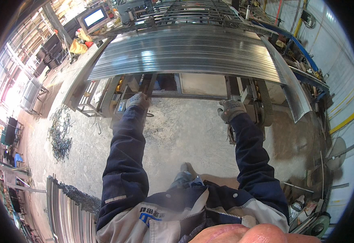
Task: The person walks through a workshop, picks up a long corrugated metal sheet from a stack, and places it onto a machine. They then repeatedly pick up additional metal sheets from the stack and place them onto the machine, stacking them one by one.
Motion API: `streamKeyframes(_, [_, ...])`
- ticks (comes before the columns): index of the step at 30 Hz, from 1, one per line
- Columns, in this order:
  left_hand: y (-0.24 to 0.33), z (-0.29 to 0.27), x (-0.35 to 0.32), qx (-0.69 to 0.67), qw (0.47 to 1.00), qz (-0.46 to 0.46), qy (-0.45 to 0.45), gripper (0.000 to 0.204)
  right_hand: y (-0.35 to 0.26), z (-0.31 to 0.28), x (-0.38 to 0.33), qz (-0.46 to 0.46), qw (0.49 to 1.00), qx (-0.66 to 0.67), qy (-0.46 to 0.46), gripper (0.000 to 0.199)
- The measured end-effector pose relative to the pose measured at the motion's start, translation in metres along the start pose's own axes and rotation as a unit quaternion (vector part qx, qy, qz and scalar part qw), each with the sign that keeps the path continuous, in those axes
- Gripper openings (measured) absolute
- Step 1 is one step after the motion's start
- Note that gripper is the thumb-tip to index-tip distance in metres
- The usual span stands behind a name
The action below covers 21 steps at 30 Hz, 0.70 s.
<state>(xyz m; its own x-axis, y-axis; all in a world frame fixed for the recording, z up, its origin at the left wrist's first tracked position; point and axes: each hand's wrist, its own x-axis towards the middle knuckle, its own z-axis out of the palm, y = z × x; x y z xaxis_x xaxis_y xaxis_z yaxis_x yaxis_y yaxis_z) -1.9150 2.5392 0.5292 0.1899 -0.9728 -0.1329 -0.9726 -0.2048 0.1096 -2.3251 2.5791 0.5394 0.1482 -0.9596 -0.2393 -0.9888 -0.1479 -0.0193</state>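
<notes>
A wide ribbed sheet of shiny metal profiles [177, 50] lies across the machine in front of me. My left hand [138, 100], in a grey work glove, is closed at the near end of the left rail [148, 83]; what its fingers hold, if anything, is hidden. Just below the right rail [233, 86] is my right hand [231, 110], gloved too. Its fingers are loosely bent and apart, with nothing visible between them. Both hands are below the near edge of the profiles and apart from it.
Ridged dark belts [111, 96] flank the rails. A bent metal sheet [296, 97] slopes down at the right. Tangled straps [60, 135] lie on the floor at left, near a stack of long profiles [65, 210]. A lit screen [94, 18] stands at far left.
</notes>
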Motion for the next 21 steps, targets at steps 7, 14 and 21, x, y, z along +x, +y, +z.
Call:
streamKeyframes(7, [0.004,-0.01,-0.009,0.005,1.0,0.021,-0.012,0.042,0.003,0.007,0.001,-0.015,0.999,0.005,0.03,0.055])
streamKeyframes(14, [0.002,-0.007,-0.006,-0.023,0.999,0.027,0.006,0.041,0.0,0.001,-0.001,-0.016,1.0,0.008,0.023,0.052])
streamKeyframes(21, [0.005,-0.011,-0.014,-0.014,1.0,0.001,-0.009,0.045,-0.001,0.002,-0.004,-0.031,0.998,0.014,0.06,0.048])
